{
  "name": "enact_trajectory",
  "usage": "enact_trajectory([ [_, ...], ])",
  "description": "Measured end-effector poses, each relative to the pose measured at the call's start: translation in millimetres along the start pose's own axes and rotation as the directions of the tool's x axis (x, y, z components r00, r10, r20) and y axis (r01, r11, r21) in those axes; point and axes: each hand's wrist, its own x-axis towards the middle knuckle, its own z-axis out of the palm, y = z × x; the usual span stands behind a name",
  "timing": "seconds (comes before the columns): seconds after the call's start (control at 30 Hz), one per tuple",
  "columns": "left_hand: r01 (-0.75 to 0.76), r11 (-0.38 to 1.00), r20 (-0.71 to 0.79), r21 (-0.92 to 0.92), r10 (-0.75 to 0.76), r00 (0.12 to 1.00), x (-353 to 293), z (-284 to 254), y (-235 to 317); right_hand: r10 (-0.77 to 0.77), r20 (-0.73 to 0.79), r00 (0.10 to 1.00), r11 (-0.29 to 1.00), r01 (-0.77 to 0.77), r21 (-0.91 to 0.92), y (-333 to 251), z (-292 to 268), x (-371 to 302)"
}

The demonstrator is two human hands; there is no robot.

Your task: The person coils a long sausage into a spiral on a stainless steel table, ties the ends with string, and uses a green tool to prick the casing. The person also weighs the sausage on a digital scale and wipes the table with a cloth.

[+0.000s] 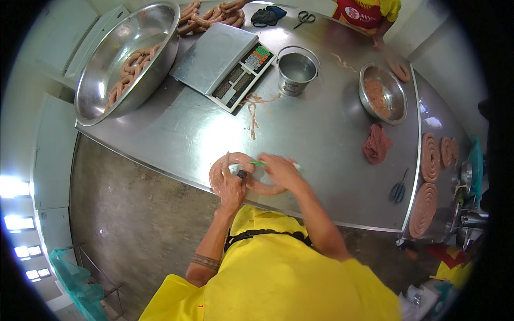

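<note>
Open tabletop [326, 136] between sausage [216, 174] and cloth [377, 144], bucket [294, 84] obstructing beyond, scale [219, 61] beside it

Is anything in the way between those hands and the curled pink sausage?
Nothing visible blocks the left hand, which touches the curled, glossy pink sausage. A thin green object shows between the right hand and the sausage's end.

Sausage-making workroom, steel table [332, 176], digital scale [214, 56], metal basin [144, 35] of sausages [128, 73], bowl [397, 97] of apparent mince [376, 96]
</note>
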Motion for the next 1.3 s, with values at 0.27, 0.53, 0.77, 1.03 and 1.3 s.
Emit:
enact_trajectory([
  [0.27,0.267,0.89,0.119,-0.37,-0.239,0.964,12,-7,-8,-0.185,0.024,0.983,0.678,0.11,0.727,-66,-62,-9],
  [0.53,0.126,0.942,0.224,-0.311,-0.056,0.973,30,-4,-14,-0.386,0.051,0.921,0.797,0.305,0.521,-40,-53,-2],
  [0.77,0.552,0.425,0.61,-0.717,0.001,0.792,26,36,-8,-0.061,-0.418,0.906,0.99,0.108,0.088,-61,-83,-51],
  [1.03,-0.044,0.783,0.431,-0.62,0.387,0.815,34,32,-26,0.554,-0.622,0.553,-0.079,0.779,0.622,127,-217,-218],
  [1.3,0.43,0.665,0.687,-0.611,0.175,0.705,84,-45,-40,0.775,-0.632,0.025,0.598,0.296,0.745,220,-176,-345],
])
